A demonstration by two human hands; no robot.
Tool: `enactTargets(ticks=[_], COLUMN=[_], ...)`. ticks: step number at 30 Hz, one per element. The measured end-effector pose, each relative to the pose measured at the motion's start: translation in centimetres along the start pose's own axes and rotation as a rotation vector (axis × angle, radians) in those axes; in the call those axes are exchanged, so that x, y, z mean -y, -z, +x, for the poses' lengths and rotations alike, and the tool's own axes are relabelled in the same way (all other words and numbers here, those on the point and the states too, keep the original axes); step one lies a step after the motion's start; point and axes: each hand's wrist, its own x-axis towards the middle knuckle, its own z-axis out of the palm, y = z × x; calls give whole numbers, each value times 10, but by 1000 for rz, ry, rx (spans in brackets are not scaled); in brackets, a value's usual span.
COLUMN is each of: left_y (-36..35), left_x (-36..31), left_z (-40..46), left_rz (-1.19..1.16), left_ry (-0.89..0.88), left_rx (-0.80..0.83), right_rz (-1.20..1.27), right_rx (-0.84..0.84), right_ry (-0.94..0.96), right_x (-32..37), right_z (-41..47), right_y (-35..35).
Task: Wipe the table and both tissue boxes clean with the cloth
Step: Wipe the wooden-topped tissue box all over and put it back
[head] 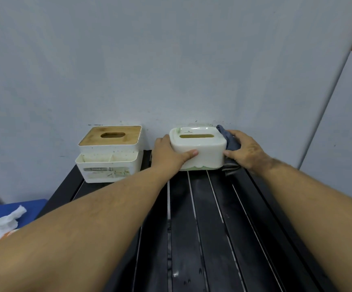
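the fingers of the left hand [166, 153] are pressed together and wrapped round the left end of the white tissue box [198, 149], thumb laid flat across its front face. the right hand [243, 151] has its fingers curled over a dark blue-grey cloth [230, 140], pinning it against the box's right side; the thumb touches the lower right corner of the box. cloth ends stick up behind the box and hang down below the hand. this box has a pale green base and a slot in its lid, and stands at the far end of the black slatted table [213, 228], close to the wall [171, 60]. just to its left, apart from it, stands the wooden-lidded tissue box [109, 153], untouched. lower left, white crumpled tissue [1, 223] lies on a blue surface [32, 209] beside the table.
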Motion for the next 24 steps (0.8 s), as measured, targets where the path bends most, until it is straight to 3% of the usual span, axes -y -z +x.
enactTargets(ticks=[6, 13, 16, 21, 24], left_y=[26, 120, 164, 212, 222], left_x=[-13, 7, 32, 75, 100], left_z=[-25, -87, -89, -61, -40], left_rz=[33, 265, 392, 565, 477], left_ry=[21, -242, -268, -80, 65], left_rx=[44, 83, 44, -155, -92], right_rz=[185, 315, 235, 218, 174], right_rx=[-93, 146, 156, 170, 118], right_ry=[-62, 56, 104, 121, 103], right_x=[24, 103, 128, 143, 138], right_z=[-26, -65, -68, -51, -35], right_y=[27, -28, -75, -144, -176])
